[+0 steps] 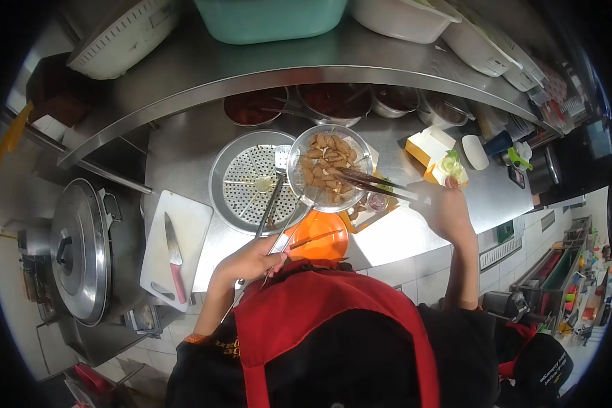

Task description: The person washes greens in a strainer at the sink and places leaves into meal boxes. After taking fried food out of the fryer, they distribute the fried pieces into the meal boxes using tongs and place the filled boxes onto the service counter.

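My left hand (255,262) is closed around the handle of a round strainer (294,178), held over the counter. Several brown fried pieces (328,160) lie in the strainer. Metal tongs (387,188) are gripped in my right hand (445,211), with their tips among the pieces at the strainer's right side. Partly under the strainer is an orange bowl (334,238), and beside it an open takeaway box (368,219) with a small sauce cup (377,201). A spatula (276,194) rests across a perforated steamer pan (226,197), its handle passing near my left hand.
A white cutting board (158,251) holds a knife (173,255) with a pink handle. Further left stands a large lidded pot (81,251). Another takeaway box (432,144) with greens sits at right. Several sauce pots (333,102) stand below an overhead shelf (251,68) bearing tubs.
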A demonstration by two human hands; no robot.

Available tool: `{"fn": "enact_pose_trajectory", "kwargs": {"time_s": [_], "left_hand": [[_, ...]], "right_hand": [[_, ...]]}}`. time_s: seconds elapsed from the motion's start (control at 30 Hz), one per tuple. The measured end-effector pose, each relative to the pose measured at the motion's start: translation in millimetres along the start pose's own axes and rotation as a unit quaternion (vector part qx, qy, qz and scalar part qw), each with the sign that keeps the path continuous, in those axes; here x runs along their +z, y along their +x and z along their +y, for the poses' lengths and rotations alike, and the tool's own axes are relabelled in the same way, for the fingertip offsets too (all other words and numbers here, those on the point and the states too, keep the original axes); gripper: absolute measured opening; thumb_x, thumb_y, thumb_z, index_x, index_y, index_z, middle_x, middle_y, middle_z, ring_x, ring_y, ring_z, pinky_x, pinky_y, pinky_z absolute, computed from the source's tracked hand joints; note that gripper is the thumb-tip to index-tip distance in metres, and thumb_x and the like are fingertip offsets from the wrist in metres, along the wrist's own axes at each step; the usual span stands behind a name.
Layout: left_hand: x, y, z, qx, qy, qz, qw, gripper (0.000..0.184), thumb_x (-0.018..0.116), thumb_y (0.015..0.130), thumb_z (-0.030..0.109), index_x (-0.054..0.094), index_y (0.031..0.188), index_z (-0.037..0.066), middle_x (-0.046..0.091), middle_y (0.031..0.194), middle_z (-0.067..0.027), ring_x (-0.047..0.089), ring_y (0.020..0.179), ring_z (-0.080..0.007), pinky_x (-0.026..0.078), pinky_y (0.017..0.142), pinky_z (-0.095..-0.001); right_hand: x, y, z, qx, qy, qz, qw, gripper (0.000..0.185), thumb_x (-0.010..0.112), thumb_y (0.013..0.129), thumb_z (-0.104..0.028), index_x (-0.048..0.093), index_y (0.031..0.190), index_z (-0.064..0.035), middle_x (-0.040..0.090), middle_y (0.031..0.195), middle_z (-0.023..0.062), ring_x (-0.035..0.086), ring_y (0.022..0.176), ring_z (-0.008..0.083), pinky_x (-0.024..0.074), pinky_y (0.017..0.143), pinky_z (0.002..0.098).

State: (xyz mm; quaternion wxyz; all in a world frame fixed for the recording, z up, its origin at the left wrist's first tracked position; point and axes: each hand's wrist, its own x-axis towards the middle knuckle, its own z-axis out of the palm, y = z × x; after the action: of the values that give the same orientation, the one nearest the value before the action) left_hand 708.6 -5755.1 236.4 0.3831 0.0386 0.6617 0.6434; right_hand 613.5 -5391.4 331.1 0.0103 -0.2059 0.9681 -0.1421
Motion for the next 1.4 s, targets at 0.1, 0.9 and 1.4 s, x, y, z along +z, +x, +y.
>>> {"fn": "enact_pose_trajectory", "kwargs": {"time_s": [0.1, 0.9, 1.4], "left_hand": [[-3, 1, -3, -0.002, 0.001, 0.003, 1.000, 0.013, 0.046, 0.090, 0.005, 0.047, 0.103, 0.006, 0.050, 0.069, -0.0015, 0.050, 0.058, -0.0090, 0.043, 0.053, -0.0242], [-16, -11, -7, -0.031, 0.040, -0.013, 0.999, 0.007, 0.049, 0.094, 0.010, 0.048, 0.099, 0.005, 0.049, 0.067, -0.0005, 0.047, 0.057, -0.0083, 0.041, 0.052, -0.0241], [-10, -9, -1, -0.019, 0.082, -0.021, 0.996, 0.007, 0.048, 0.094, 0.012, 0.048, 0.098, 0.005, 0.051, 0.066, -0.0006, 0.050, 0.057, -0.0085, 0.043, 0.053, -0.0250]], "right_hand": [[6, -2, 24, 0.004, 0.139, -0.018, 0.990, 0.026, 0.067, 0.079, -0.015, 0.064, 0.102, -0.0065, 0.068, 0.082, 0.0078, 0.062, 0.064, 0.0183, 0.0482, 0.060, 0.0285], [-2, -12, -3, 0.058, 0.024, 0.013, 0.998, 0.040, 0.073, 0.071, -0.020, 0.061, 0.109, -0.0128, 0.061, 0.081, 0.0094, 0.062, 0.073, 0.0276, 0.0474, 0.066, 0.0368], [7, -5, -1, 0.033, 0.023, 0.007, 0.999, 0.027, 0.070, 0.075, -0.018, 0.065, 0.100, -0.0113, 0.066, 0.080, 0.0110, 0.063, 0.070, 0.0280, 0.0482, 0.063, 0.0372]]}}
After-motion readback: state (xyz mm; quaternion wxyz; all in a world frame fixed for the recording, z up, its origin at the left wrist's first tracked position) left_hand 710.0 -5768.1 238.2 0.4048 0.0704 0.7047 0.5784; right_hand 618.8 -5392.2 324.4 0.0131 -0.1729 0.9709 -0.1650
